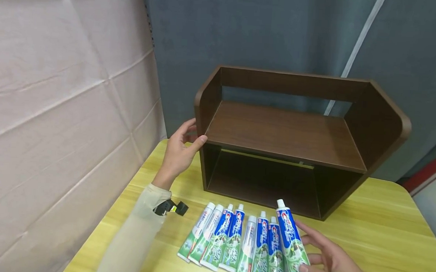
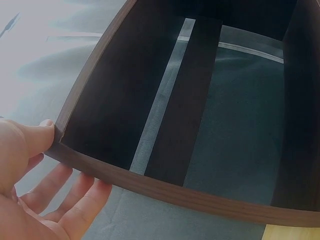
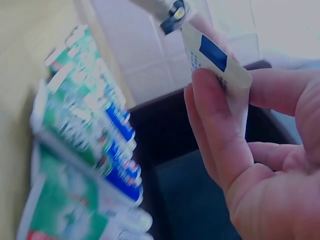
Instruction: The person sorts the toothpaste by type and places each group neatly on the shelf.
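Observation:
A dark brown wooden shelf [image 1: 277, 127] with two tiers stands on the table. My left hand [image 1: 181, 152] grips its left side, thumb on the front edge and fingers round the outer face; the left wrist view shows this hand [image 2: 50, 185] at a corner of the board. In front of the shelf my right hand [image 1: 331, 259] holds a blue, green and white toothpaste tube [image 1: 291, 242], cap up and tilted. The right wrist view shows the pale back of that tube [image 3: 239, 82] between thumb and fingers. Several more toothpaste tubes [image 1: 232, 239] lie in a row beside it, caps toward the shelf.
The yellow wood-grain table [image 1: 391, 227] spreads round the shelf. A pale cloth wall [image 1: 64, 103] rises on the left, and a grey curtain [image 1: 268, 32] hangs behind. A red and white object [image 1: 432, 170] is at the far right edge.

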### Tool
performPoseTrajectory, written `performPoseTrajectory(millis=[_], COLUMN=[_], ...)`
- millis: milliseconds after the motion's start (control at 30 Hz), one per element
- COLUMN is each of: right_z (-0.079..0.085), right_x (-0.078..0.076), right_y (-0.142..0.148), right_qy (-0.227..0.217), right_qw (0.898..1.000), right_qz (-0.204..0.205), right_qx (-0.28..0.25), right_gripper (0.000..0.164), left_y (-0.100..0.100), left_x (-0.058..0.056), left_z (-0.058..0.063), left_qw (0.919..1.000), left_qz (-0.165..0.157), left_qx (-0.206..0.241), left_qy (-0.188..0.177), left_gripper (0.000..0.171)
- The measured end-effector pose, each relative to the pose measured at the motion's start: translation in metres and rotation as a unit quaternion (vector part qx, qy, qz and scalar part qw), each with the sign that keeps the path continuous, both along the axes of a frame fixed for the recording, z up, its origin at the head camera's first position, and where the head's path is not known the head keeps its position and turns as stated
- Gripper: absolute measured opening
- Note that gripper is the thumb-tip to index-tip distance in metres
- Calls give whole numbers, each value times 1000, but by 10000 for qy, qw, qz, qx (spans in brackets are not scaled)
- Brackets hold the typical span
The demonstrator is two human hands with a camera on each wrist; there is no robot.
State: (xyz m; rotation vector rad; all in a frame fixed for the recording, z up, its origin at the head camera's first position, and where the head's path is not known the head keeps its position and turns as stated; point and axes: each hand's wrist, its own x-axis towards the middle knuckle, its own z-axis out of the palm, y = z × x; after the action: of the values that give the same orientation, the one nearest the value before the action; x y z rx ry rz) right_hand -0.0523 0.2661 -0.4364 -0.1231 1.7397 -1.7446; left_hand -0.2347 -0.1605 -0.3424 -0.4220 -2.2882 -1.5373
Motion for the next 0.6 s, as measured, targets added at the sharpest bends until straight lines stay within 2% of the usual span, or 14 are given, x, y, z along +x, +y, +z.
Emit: performPoseTrajectory(millis=[267,467,600], right_z=[23,31,39], right_x=[3,3,2], right_y=[-15,-24,-29], right_qy=[-57,222,641], right_qw=[9999,9996,9979], right_qz=[-98,-127,-108], right_qx=[-44,-75,28], right_gripper=[84,83,83], left_y=[-1,-2,-3], left_x=[0,0,-1], left_z=[0,1,0], left_qw=[10000,9999,9999], left_qz=[7,13,21], left_qx=[-4,-24,-41], left_qy=[85,109,116], left_gripper=[58,56,57])
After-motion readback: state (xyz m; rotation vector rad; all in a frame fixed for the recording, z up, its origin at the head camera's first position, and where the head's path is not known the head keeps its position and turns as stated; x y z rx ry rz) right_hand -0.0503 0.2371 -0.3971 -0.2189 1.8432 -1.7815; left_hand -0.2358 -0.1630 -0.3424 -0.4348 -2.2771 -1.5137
